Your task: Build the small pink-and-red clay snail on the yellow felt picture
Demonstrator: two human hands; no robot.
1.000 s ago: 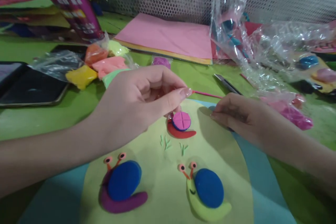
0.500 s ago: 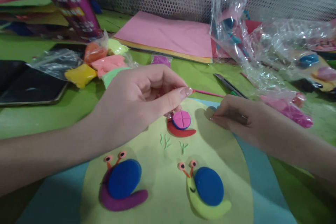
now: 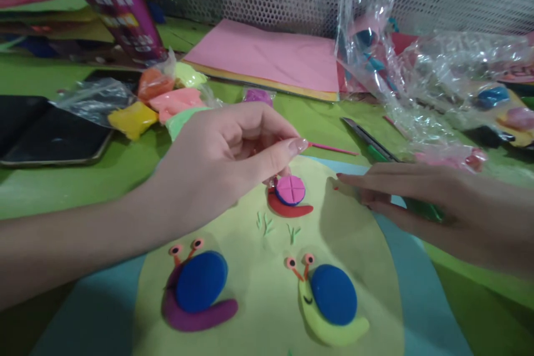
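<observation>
My left hand point(image 3: 233, 156) pinches a thin pink stick point(image 3: 334, 149) between thumb and forefinger, a bit of orange-red at its near end. Below those fingers lies a red clay snail point(image 3: 292, 211) with a pink shell disc point(image 3: 291, 190) scored by a cross; its head is partly hidden. My right hand point(image 3: 425, 200) is open, fingers stretched out low over the paper's right side. By its fingertip is a tiny red speck point(image 3: 336, 188). Nearer me are a purple snail point(image 3: 204, 320) and a yellow-green snail point(image 3: 334, 332), both with blue shells, on the yellow and blue paper point(image 3: 258, 289).
A utility knife point(image 3: 362, 134) lies behind my right hand. Bagged clay point(image 3: 175, 101) and a dark phone point(image 3: 58, 130) are at left, near a purple Meco cup point(image 3: 125, 16). Pink paper sheets point(image 3: 271, 55) lie at the back, crumpled plastic bags point(image 3: 434, 83) at right.
My right hand's fingers have gone from curled together to stretched out, and the hand has shifted slightly right and down. My left hand keeps its pinch on the stick.
</observation>
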